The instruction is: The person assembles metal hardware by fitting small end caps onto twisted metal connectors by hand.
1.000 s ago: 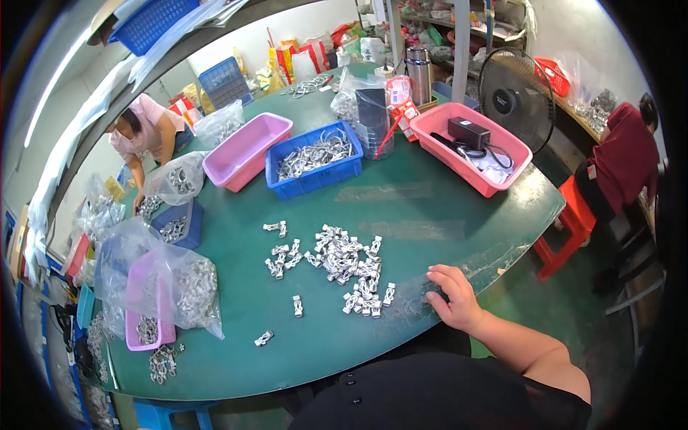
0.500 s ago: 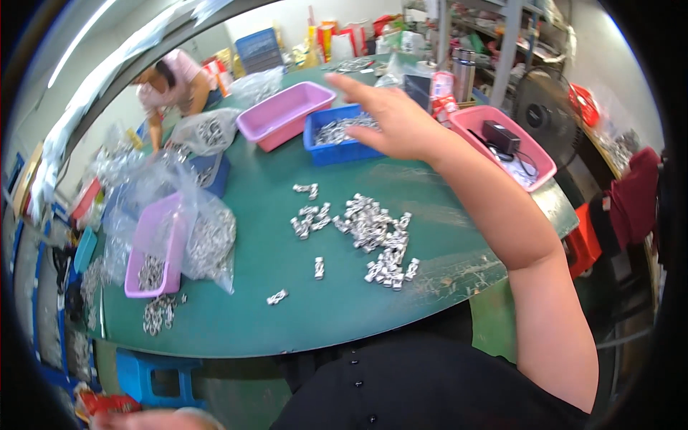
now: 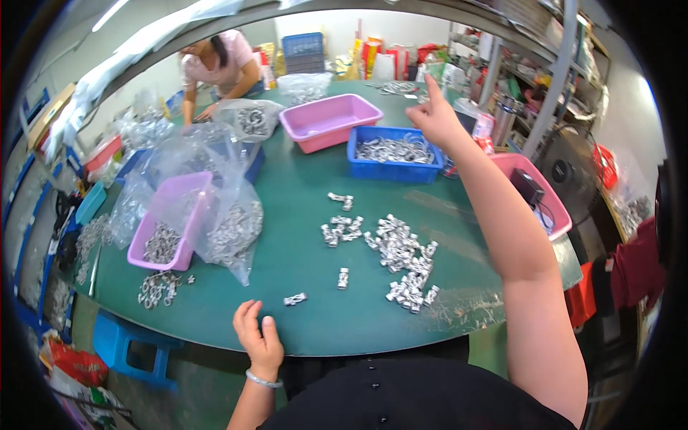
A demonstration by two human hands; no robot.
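Observation:
Bent over the near table edge, my left hand [image 3: 259, 338] has its thumb apart and fingers loosely curved, with nothing visible in it. A bracelet circles that wrist. My right hand [image 3: 437, 118] is raised at the far side, index finger stretched out and thumb apart; no object shows in it. Just below and left of it stands a blue bin [image 3: 395, 170] filled with small silver metal parts. A pile of silver metal clasps [image 3: 401, 247] lies mid-table, with a smaller cluster [image 3: 342, 231] to its left. One single clasp [image 3: 294, 299] rests closest to my left hand.
Left on the green table [image 3: 301, 172] are a purple bin [image 3: 136, 252] and clear bags [image 3: 233, 226] of metal parts. A pink-purple bin [image 3: 315, 140] stands far centre, a pink bin [image 3: 562, 223] at right. Another person [image 3: 218, 68] leans over the table, far left.
My left hand has come up from the lower left to the table's near edge. My right hand has shifted right and away, now pointing upward. The view has turned slightly left.

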